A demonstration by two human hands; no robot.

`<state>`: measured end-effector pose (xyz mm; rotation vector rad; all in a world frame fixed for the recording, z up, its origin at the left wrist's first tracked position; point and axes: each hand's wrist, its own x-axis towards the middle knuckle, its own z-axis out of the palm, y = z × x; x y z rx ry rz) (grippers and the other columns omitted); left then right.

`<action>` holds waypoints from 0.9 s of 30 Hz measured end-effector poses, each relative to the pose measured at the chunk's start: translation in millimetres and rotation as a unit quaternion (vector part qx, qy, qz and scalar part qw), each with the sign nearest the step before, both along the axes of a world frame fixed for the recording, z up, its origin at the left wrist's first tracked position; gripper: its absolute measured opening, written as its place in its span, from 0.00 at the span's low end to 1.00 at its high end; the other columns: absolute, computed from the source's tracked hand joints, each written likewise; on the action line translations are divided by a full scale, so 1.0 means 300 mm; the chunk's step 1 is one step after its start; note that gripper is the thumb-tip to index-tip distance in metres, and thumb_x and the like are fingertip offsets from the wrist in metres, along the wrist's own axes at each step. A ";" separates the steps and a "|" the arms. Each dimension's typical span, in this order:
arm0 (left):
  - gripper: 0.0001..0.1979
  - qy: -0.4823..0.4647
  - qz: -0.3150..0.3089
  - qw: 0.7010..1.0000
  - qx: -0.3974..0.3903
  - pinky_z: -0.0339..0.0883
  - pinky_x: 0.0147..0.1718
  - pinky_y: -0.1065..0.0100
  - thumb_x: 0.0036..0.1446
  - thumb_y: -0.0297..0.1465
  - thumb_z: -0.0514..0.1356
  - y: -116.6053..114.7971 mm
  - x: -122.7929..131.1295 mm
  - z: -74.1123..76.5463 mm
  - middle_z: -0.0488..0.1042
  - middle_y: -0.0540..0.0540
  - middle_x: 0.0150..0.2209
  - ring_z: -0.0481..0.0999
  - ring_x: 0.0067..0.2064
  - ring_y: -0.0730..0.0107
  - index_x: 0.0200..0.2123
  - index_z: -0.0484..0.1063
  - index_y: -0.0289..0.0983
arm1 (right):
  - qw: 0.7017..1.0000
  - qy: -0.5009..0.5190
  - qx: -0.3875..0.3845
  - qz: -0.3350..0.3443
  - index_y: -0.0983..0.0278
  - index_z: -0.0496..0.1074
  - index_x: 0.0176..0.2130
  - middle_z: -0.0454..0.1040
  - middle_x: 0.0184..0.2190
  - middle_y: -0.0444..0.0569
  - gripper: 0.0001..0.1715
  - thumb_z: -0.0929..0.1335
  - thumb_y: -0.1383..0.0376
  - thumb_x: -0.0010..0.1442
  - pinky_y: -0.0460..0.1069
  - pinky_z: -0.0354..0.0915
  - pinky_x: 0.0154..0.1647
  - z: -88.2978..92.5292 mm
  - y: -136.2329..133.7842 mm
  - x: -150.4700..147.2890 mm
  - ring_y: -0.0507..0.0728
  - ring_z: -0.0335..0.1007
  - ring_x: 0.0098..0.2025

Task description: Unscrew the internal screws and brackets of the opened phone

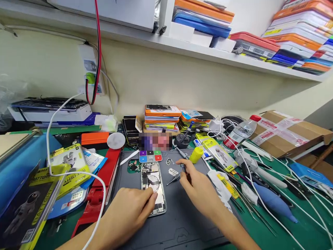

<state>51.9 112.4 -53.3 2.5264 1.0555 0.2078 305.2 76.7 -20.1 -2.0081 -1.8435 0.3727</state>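
Observation:
An opened smartphone point(159, 201) lies on the dark work mat point(177, 222), its inner parts showing. My left hand point(132, 208) is closed over the phone's lower left side, thumb and forefinger pressed together. What they pinch is hidden; a thin curved piece point(154, 180) shows just above the fingertips. To the right of the phone, my right hand point(199, 187) curls its fingers round a dark, slim tool that looks like a screwdriver point(174, 178), its tip pointing left toward the phone. Beside it lie a small label point(172, 171) and a little metal bracket point(170, 161).
Behind the phone sits a coloured magnetic screw tray point(150, 156). A yellow bottle point(196, 154) stands by my right hand. Battery packs point(220, 152), tweezers, a blue air blower point(274, 203) and white cables crowd the right. A red clamp-like fixture point(100, 189) is at left.

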 end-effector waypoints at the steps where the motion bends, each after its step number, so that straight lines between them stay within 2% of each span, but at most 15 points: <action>1: 0.24 -0.002 0.001 1.000 -0.002 0.44 0.32 0.57 0.79 0.39 0.40 -0.001 0.000 -0.001 0.79 0.47 0.33 0.83 0.36 0.54 0.37 0.71 0.41 | 1.000 -0.014 -0.007 0.004 0.59 0.65 0.68 0.71 0.35 0.44 0.23 0.57 0.61 0.80 0.42 0.49 0.32 0.006 0.015 0.001 0.52 0.68 0.32; 4: 0.22 -0.013 0.008 1.000 -0.011 0.43 0.32 0.56 0.79 0.39 0.40 0.000 0.000 -0.006 0.79 0.48 0.32 0.83 0.36 0.55 0.36 0.68 0.41 | 0.997 -0.069 -0.034 0.015 0.55 0.69 0.64 0.73 0.37 0.42 0.15 0.65 0.61 0.81 0.42 0.44 0.32 0.010 0.057 0.001 0.53 0.71 0.36; 8: 0.20 -0.031 0.010 0.999 -0.027 0.44 0.32 0.56 0.78 0.39 0.41 0.000 0.000 -0.014 0.77 0.49 0.32 0.82 0.35 0.57 0.35 0.64 0.41 | 0.988 -0.134 -0.074 0.023 0.60 0.75 0.51 0.73 0.34 0.42 0.06 0.72 0.61 0.78 0.43 0.37 0.31 -0.017 0.079 -0.005 0.56 0.72 0.35; 12: 0.18 -0.046 0.016 0.999 -0.016 0.44 0.32 0.56 0.78 0.38 0.44 -0.001 0.000 -0.023 0.76 0.50 0.30 0.80 0.32 0.60 0.34 0.62 0.40 | 0.981 -0.168 -0.094 0.029 0.62 0.75 0.50 0.73 0.33 0.42 0.08 0.72 0.60 0.79 0.44 0.34 0.31 -0.034 0.063 0.007 0.56 0.72 0.32; 18: 0.18 -0.049 0.012 0.999 0.011 0.45 0.31 0.57 0.78 0.36 0.45 -0.003 -0.001 -0.027 0.74 0.52 0.28 0.79 0.30 0.64 0.33 0.62 0.40 | 0.977 -0.174 -0.118 0.046 0.54 0.75 0.54 0.72 0.33 0.39 0.06 0.69 0.58 0.81 0.43 0.36 0.31 -0.014 0.056 0.039 0.54 0.72 0.34; 22: 0.17 -0.045 0.009 0.999 0.027 0.46 0.31 0.57 0.78 0.36 0.46 -0.006 -0.002 -0.025 0.74 0.52 0.28 0.79 0.30 0.65 0.34 0.63 0.40 | 0.978 -0.165 -0.118 0.048 0.58 0.75 0.49 0.72 0.33 0.40 0.11 0.66 0.57 0.83 0.44 0.36 0.31 -0.020 0.063 0.020 0.55 0.72 0.36; 27: 0.18 -0.035 0.009 0.999 0.033 0.46 0.30 0.58 0.78 0.36 0.46 -0.003 0.000 -0.017 0.75 0.52 0.28 0.79 0.30 0.64 0.34 0.64 0.40 | 0.981 -0.154 -0.113 0.047 0.62 0.74 0.43 0.70 0.29 0.42 0.15 0.75 0.55 0.75 0.44 0.36 0.29 -0.030 0.053 0.022 0.54 0.68 0.31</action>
